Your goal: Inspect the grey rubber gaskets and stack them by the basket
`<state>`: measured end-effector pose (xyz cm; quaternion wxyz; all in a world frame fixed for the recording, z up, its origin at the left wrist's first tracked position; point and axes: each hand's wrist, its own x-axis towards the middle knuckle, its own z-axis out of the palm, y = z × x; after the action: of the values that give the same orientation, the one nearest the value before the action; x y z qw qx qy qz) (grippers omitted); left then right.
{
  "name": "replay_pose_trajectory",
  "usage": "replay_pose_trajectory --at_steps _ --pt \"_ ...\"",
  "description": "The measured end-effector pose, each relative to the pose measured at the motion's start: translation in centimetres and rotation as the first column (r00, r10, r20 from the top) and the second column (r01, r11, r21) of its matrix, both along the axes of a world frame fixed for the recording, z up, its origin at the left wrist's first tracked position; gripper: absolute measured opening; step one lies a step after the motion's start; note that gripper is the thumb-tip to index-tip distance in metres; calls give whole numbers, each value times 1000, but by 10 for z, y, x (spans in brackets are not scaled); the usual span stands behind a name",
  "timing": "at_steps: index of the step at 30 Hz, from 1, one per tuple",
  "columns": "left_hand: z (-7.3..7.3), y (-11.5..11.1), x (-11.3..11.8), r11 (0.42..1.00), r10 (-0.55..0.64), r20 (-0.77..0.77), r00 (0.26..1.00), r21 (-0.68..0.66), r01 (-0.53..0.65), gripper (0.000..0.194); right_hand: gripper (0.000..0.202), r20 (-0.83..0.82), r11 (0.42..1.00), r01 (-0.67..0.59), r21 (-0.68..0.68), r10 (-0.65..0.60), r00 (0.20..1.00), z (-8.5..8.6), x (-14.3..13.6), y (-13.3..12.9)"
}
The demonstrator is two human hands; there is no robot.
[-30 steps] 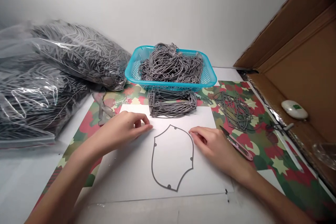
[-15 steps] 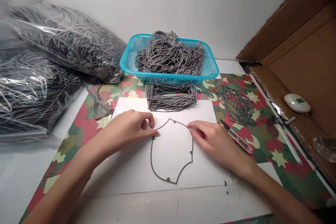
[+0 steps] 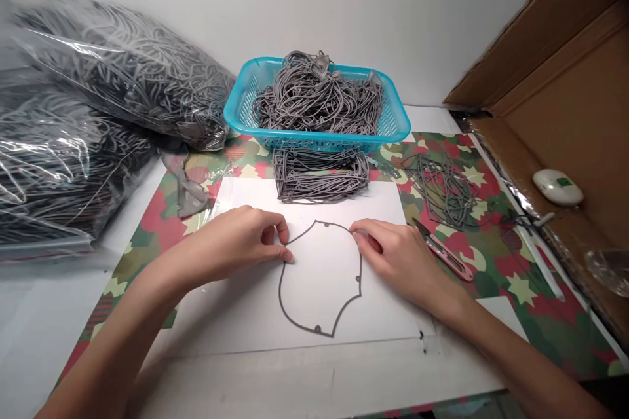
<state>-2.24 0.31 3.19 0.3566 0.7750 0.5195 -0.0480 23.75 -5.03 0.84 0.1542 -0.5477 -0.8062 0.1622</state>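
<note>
A thin grey rubber gasket [image 3: 318,328], a closed loop with pointed corners and small round tabs, lies on the white sheet [image 3: 236,334]. My left hand [image 3: 246,239] pinches its upper-left edge, thumb and forefinger bent around the corner there. At the upper right, my right hand [image 3: 393,252] has its fingertips closed on the loop's edge; the fingertips partly cover it. Just behind the sheet's middle sits a stack of similar grey gaskets [image 3: 322,177]. A pink-handled cutter [image 3: 449,256] rests right beside my right hand.
A blue basket [image 3: 317,137] heaped with grey gaskets stands at the back. Large clear bags of gaskets [image 3: 128,72] fill the left side. A loose tangle of gaskets [image 3: 439,190] lies on the right. Beyond it are a cardboard box [image 3: 555,78] and a white oval object [image 3: 557,187].
The gasket's lower left side bulges slightly further left, and its bottom corner has shifted a little right. My left thumb has slid slightly left and down. The view has tilted slightly.
</note>
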Motion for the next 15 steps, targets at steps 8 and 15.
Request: replay_pose_trajectory --at_steps 8,15 --pt "3 -10 4 998 -55 -33 998 12 55 18 27 27 964 -130 233 127 992 -16 -8 8" --pt "4 -12 11 994 28 -97 995 104 -18 16 31 202 977 -78 197 37 979 -17 -24 21"
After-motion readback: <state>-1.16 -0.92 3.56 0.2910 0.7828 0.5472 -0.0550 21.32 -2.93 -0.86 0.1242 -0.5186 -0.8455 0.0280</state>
